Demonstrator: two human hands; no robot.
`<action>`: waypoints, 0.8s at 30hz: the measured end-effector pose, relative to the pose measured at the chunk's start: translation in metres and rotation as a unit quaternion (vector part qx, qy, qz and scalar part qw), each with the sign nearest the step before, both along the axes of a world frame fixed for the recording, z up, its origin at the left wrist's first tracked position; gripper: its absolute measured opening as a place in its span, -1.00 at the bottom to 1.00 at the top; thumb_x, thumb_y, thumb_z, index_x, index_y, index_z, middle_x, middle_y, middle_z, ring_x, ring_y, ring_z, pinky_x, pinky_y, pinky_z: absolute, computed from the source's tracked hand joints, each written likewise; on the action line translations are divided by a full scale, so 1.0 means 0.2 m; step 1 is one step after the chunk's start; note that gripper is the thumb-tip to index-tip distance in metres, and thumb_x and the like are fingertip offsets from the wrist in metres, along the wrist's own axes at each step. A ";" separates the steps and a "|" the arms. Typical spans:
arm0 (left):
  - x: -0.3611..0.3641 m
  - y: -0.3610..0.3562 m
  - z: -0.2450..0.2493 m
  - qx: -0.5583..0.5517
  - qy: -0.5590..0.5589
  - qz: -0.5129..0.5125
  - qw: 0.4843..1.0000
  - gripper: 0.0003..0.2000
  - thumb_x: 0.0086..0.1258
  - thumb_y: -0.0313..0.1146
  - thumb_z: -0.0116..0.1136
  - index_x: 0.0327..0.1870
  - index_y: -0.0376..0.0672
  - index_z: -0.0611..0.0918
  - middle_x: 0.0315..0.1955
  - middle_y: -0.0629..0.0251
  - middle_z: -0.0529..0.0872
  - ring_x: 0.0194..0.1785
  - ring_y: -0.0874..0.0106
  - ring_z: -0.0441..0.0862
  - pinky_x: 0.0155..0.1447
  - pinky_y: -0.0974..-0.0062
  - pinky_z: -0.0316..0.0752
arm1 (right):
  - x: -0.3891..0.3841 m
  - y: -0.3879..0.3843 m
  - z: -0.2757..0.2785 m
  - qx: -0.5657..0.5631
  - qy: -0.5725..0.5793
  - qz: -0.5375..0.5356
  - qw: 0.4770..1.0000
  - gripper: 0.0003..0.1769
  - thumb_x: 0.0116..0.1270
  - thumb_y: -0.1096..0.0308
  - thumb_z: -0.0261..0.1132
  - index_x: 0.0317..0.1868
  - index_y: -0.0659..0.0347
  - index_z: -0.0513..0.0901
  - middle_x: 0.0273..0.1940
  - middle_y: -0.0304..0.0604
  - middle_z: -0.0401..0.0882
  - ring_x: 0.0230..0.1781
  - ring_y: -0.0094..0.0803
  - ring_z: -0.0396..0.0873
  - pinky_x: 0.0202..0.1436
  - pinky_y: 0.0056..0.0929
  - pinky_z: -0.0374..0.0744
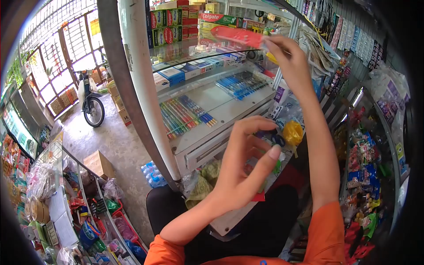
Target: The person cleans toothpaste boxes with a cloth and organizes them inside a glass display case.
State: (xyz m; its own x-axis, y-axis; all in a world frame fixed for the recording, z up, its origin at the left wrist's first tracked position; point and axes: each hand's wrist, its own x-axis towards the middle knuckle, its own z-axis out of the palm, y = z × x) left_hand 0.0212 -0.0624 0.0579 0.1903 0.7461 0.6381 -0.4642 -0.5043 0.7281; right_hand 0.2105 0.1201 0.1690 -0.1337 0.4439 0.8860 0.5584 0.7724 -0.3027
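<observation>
My right hand (287,55) is raised at the upper middle, its fingers pinched on one end of a flat, elongated red piece (240,37), whose kind I cannot make out. The piece stretches leftward in front of the Colgate toothpaste boxes (216,20). Lower down, my left hand (240,165) hovers over the ledge with curved fingers and the thumb apart, holding nothing visible. Just behind its fingertips show the dark blue handles of scissors (278,140), partly hidden by the hand. A yellow plastic bag (292,132) lies to their right.
In front stands a glass display case (207,148) with rows of pens and pencils (187,112). A white post (145,75) rises at its left. Packed shelves flank me: a glass counter (79,176) at left, bagged snacks (364,172) at right. A motorbike (92,104) stands farther off.
</observation>
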 end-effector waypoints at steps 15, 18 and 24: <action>-0.18 0.13 -0.15 -0.034 0.041 -0.010 0.999 -0.74 0.55 -0.48 0.11 0.20 -0.28 0.57 0.20 0.15 0.56 -0.05 0.48 0.65 0.13 0.40 0.59 | -0.71 0.97 0.26 -0.318 0.000 0.084 0.944 -0.36 0.63 -0.18 0.06 0.18 0.21 0.77 0.20 -0.12 0.75 0.26 -0.21 0.64 0.41 -0.25 0.45; -0.22 0.13 -0.14 -0.041 0.026 -0.002 0.999 -0.74 0.55 -0.47 0.11 0.20 -0.28 0.57 0.21 0.15 0.57 -0.08 0.48 0.66 0.08 0.42 0.60 | -0.71 0.95 0.25 -0.199 -0.057 -0.063 0.976 -0.38 0.65 -0.14 0.00 0.20 0.21 0.72 0.05 -0.07 0.78 0.12 -0.18 0.69 0.28 -0.19 0.55; -0.25 0.12 -0.13 -0.043 0.036 0.000 0.998 -0.75 0.56 -0.45 0.10 0.18 -0.29 0.57 0.17 0.14 0.61 -0.10 0.49 0.67 0.03 0.45 0.61 | -0.66 0.97 0.22 -0.190 -0.186 -0.128 0.955 -0.16 0.31 -0.34 0.32 0.27 0.26 0.72 0.09 0.09 0.80 0.08 -0.11 0.79 0.20 -0.19 0.67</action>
